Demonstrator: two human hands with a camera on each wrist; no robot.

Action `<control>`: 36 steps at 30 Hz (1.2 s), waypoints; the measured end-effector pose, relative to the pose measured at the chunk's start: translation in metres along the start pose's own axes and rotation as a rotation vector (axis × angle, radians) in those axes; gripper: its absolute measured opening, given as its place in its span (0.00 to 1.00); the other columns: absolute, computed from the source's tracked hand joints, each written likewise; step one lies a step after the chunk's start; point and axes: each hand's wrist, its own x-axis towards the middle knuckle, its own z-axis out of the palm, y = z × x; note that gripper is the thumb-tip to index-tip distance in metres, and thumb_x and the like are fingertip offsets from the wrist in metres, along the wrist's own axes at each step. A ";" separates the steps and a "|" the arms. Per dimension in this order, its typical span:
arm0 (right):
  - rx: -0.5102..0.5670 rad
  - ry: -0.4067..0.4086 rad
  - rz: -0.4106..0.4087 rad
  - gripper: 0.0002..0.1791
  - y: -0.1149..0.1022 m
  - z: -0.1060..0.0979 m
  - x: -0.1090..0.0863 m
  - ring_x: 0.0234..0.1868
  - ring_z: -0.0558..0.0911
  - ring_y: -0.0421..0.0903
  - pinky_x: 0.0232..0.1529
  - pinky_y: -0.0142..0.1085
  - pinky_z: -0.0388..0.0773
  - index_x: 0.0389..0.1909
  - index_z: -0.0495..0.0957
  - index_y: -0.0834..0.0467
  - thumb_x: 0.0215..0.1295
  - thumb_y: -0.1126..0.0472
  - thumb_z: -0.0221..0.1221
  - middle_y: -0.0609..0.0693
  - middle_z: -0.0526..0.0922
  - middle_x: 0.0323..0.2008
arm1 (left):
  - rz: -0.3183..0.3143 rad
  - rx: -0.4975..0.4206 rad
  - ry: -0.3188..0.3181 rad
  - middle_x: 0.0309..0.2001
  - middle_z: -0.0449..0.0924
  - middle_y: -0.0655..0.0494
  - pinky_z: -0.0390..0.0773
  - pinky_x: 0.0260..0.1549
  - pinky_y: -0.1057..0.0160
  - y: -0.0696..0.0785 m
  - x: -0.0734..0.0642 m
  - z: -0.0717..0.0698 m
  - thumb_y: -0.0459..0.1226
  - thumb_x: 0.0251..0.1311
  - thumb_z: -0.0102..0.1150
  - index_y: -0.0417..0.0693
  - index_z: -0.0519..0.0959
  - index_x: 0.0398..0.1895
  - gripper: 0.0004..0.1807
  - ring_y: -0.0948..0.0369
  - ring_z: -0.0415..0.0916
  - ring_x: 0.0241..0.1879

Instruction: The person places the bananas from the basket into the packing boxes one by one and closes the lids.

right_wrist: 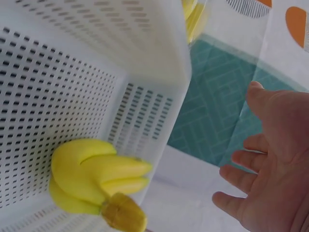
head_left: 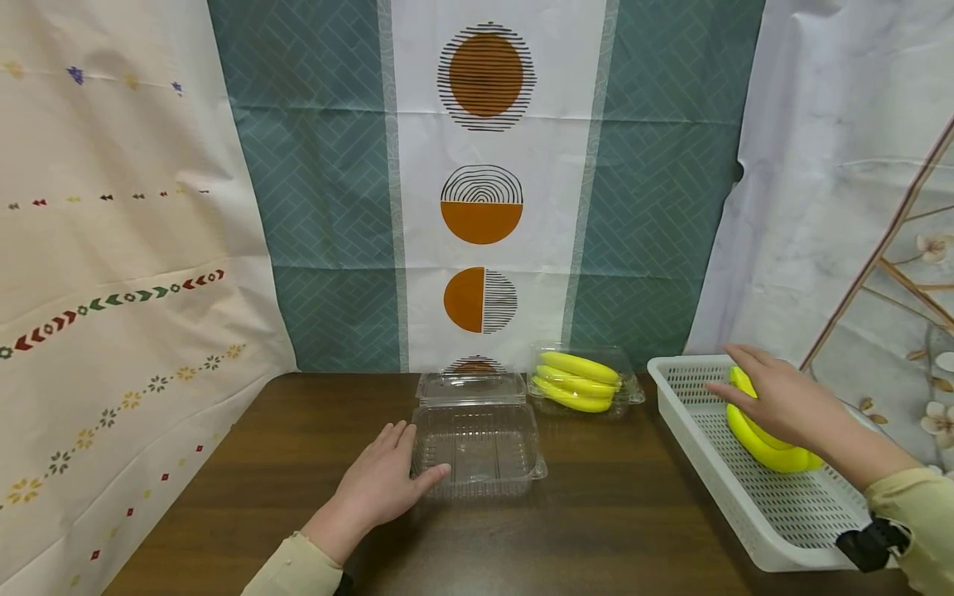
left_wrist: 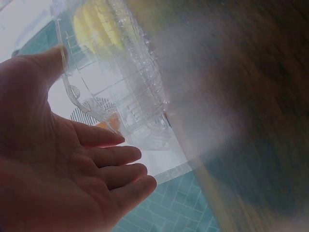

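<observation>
One banana bunch [head_left: 771, 457] in one basket [head_left: 713, 473], two clear boxes [head_left: 477, 451], left hand [head_left: 382, 478], right hand [head_left: 784, 401], both loosely extended

In the head view, my bare right hand [head_left: 778, 401] hides part of the curved yellow banana bunch [head_left: 771, 457]; my bare left hand [head_left: 380, 478] covers some of the clear plastic hinged container [head_left: 480, 451]. My left-wrist view blurs the dark brown wooden tabletop [left_wrist: 251, 121]; my right-wrist view crops the white perforated plastic basket [right_wrist: 53, 106].
</observation>
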 end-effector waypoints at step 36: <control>-0.035 -0.217 0.127 0.55 0.065 0.018 0.010 0.65 0.66 0.90 0.59 0.81 0.70 0.74 0.58 0.86 0.83 0.35 0.56 0.90 0.60 0.67 | 0.014 0.004 0.005 0.81 0.62 0.28 0.60 0.79 0.35 0.004 -0.002 -0.005 0.67 0.73 0.63 0.26 0.65 0.81 0.56 0.34 0.56 0.83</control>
